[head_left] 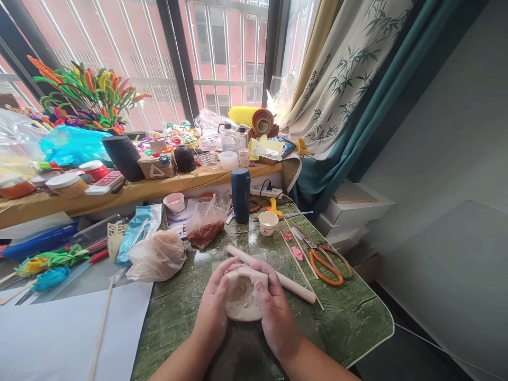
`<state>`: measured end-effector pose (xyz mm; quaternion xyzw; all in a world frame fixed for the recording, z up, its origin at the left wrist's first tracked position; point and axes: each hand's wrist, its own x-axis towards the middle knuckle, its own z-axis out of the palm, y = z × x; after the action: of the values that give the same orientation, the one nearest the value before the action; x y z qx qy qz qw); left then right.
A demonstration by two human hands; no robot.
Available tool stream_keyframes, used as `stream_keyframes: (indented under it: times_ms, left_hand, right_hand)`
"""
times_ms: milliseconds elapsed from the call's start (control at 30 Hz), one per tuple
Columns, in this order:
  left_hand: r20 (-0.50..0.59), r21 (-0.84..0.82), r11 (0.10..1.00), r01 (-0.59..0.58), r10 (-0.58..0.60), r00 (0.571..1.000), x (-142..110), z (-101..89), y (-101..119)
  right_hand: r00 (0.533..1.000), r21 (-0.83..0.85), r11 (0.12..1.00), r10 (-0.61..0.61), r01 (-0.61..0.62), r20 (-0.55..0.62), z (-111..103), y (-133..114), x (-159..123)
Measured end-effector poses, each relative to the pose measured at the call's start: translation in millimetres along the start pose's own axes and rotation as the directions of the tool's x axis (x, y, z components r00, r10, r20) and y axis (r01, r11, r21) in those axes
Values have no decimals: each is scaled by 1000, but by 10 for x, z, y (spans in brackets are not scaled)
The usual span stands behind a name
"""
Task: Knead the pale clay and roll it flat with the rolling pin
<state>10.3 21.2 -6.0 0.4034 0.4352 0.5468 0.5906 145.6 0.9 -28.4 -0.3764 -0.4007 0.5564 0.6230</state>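
Note:
A pale lump of clay (243, 296) with a hollow pressed into its face is held between both hands over the green table. My left hand (214, 296) wraps its left side, the thumb lying at the hollow's edge. On the right side my right hand (275, 301) grips it the same way, thumb bent onto the rim. The fingers behind the clay are partly hidden. Just beyond the hands lies a pale rolling pin (296, 288), slanting down to the right; my hands and the clay cover its middle.
Orange-handled scissors (326, 267), thin wooden sticks (296, 264) and pink scraps (297, 253) lie to the right. Behind stand a paper cup (268, 223), a dark blue bottle (240, 196) and a bag of reddish-brown material (204, 230). A crumpled plastic bag (159, 256) and white paper (67, 333) are left.

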Motion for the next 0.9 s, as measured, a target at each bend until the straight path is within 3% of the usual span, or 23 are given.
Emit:
stream_keyframes:
  times_ms: [67,233,433,533,733,900]
  left_hand:
    - [9,-18,1000,-26,26,1000,8,-24,49]
    - [-35,136,990,-18,23,999,-12,-28,53]
    - [-108,258,961,-102,133,985,-44,16,-23]
    - [-138,260,963,-74,113,984,-60,30,-12]
    - [-132,312,950,-33,78,988,-93,75,89]
    - [-123,296,955,-2,40,992,-81,92,96]
  right_hand:
    - [999,-46,999,15,-17,-43,11,-31,-26]
    - [999,-117,992,43,-42,7,29,-112,1]
    - [996,-305,951,24,-50,-87,49,-174,57]
    - [994,-322,944,38,-69,-104,60,-162,20]
    - [993,-346,937,-75,39,-92,76,-89,-18]
    - [995,-317,947,-77,54,-61,82,-73,21]
